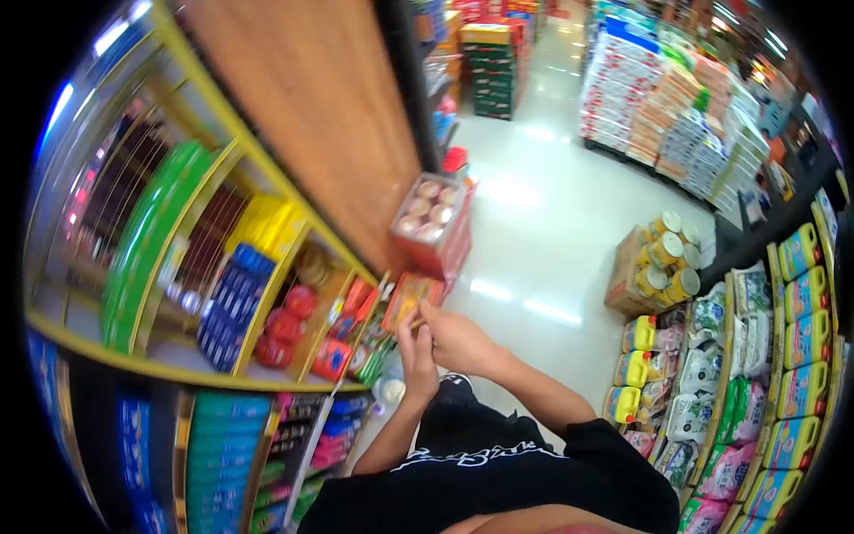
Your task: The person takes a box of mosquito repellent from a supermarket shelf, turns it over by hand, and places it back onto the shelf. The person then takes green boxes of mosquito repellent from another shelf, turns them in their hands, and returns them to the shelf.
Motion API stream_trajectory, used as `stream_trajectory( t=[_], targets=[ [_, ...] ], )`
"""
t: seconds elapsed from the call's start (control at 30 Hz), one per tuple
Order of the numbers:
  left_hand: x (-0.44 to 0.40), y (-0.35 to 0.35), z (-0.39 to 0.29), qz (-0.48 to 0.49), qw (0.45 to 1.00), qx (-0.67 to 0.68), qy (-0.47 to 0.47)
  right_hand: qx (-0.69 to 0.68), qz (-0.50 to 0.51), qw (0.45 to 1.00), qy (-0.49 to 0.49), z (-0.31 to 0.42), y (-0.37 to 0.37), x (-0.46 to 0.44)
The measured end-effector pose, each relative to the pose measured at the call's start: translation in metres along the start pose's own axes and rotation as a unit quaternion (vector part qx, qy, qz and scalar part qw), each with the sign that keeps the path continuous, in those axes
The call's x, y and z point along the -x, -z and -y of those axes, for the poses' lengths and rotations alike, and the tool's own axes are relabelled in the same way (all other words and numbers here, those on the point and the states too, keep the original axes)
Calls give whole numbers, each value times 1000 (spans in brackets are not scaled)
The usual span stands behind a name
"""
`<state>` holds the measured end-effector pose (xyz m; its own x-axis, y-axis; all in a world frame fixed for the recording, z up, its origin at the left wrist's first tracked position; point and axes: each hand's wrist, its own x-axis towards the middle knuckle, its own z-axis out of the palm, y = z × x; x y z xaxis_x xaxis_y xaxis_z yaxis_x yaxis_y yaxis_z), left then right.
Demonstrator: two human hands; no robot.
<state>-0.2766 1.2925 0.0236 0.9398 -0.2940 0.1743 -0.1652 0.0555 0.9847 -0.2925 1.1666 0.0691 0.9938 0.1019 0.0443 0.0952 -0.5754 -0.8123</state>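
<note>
In front of my body my two hands meet, fingers touching. My left hand [417,358] is closed, with its fingers bent up against the other hand. Over it lies my right hand [458,340], closed too, its fingertips pressed toward the left ones. Anything between them is hidden or too small to make out. Just beyond the fingertips is an orange-yellow package [411,298]; I cannot tell whether they touch it. Red packets [333,358] and a green packet [366,366] sit on the shelf to the left of my hands.
A yellow-edged shelf unit [267,385] with red round containers [286,327] stands close on the left. Ahead is a red box of cans [431,218]. Across the shiny floor [525,231] are a carton of yellow cans [630,267], stacked goods [614,89] and shelves of yellow jugs [794,383].
</note>
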Motion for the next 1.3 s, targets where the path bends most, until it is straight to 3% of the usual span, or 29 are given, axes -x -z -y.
stream_trajectory(
  t=[0.1, 0.27, 0.3, 0.37, 0.43, 0.5, 0.63, 0.67, 0.77, 0.9, 0.93, 1.03, 1.07, 1.13, 1.2, 1.3],
  targets=[
    [-35, -41, 58, 62, 996, 20, 61, -23, -27, 999, -16, -54, 40, -7],
    [-126, -154, 88, 134, 984, 44, 107, -35, -60, 996, -57, -162, 121, -43],
    [-153, -178, 88, 160, 980, 42, 114, -37, -64, 992, -104, -184, 144, -47],
    [-212, -220, 118, 282, 950, -79, 109, -46, -75, 976, -197, -226, 188, -49],
    [-263, -274, 94, 441, 877, -60, 183, -45, -45, 972, -226, -246, 257, -35],
    [-305, -321, 79, 521, 840, -109, 101, 31, -102, 968, -228, -326, 291, -15],
    [-378, -415, 63, 625, 761, -170, -27, 21, -295, 880, -371, -383, 385, 4],
    [-392, -437, 61, 639, 751, -166, -18, 13, -347, 853, -391, -399, 402, 3],
    [-442, -508, 74, 734, 648, -203, -31, -146, -381, 806, -428, -434, 451, -7],
    [-507, -600, 111, 791, 550, -241, -117, 67, -261, 855, -443, -552, 495, -16],
    [-522, -624, 118, 771, 578, -223, -148, 36, -220, 898, -379, -579, 525, -17],
    [-578, -693, 118, 726, 566, -372, -117, 45, -232, 885, -401, -631, 637, -47],
    [-599, -714, 115, 694, 590, -393, -129, 72, -222, 870, -435, -642, 685, -62],
    [-640, -751, 110, 630, 628, -433, -146, 145, -286, 873, -366, -689, 761, -85],
    [-682, -784, 111, 584, 658, -447, -160, 144, -294, 875, -357, -678, 846, -123],
    [-736, -822, 124, 542, 719, -414, -133, 221, -310, 885, -270, -696, 920, -171]
  ],
)
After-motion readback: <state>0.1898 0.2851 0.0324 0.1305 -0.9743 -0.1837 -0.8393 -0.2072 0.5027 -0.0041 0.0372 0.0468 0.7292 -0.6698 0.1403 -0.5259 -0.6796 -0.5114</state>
